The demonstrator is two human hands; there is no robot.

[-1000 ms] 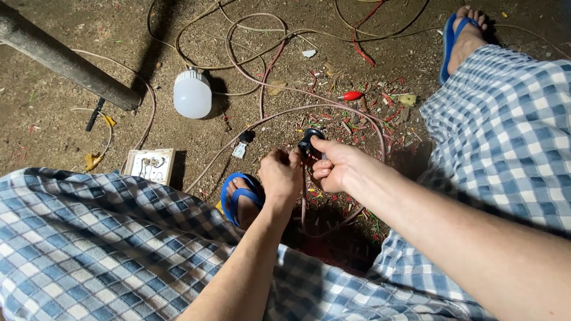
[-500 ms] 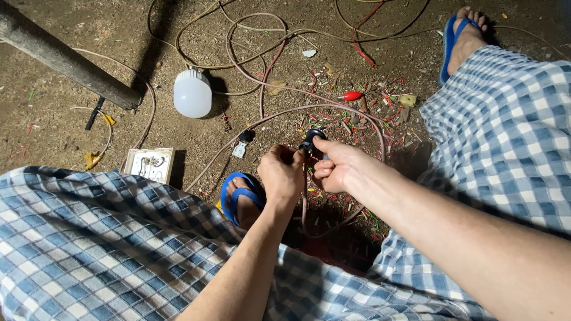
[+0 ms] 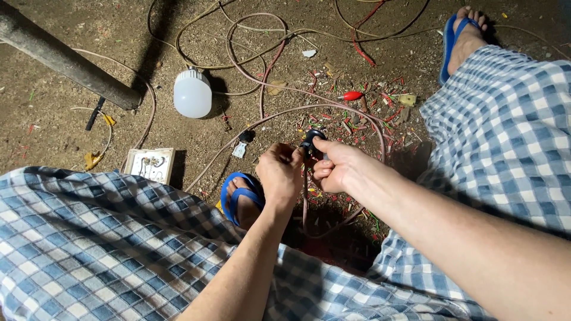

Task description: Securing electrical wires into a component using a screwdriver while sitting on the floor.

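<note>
Head view, steeply down, seemingly close.

A black lamp holder [image 3: 311,141] of glossy plastic is gripped by both bare hands, with a dull pinkish rubbery cable [image 3: 304,199] hanging from it. Matt white plastic is seen on the bulb [image 3: 192,94]; soft woven checked cloth [image 3: 107,244] covers the legs. Rough, gritty dirt floor [image 3: 53,125] is littered with plastic wire scraps [image 3: 380,104].

Both hands [image 3: 279,175] [image 3: 336,166] pinch black lamp socket [image 3: 310,140] — pink cord [image 3: 304,202] hangs below; white bulb [image 3: 192,93] well apart.
</note>
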